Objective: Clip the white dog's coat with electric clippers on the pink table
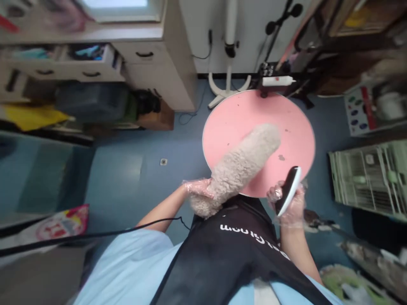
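Note:
A long, cream-coloured, curly-furred shape [241, 165], like a small dog seen from above, lies slantwise over the pink round table [216, 131]. Neither head nor legs can be made out. Its near end hangs past the table edge, against my black apron. My left hand [200, 187], in a clear plastic glove, grips the fur near that end, with some fingers hidden. Off to the right, my gloved right hand [291, 203] is closed around an oval black-and-white handheld grooming tool [288, 190], held apart from the fur. Its working face is not visible.
Behind the table stand a white stand base [228, 91] and a dark holder with a white tube [278, 81]. A white wire cage [365, 178] is at right. Drawers [92, 63] stand open at left. A black cord [127, 231] crosses near my left arm.

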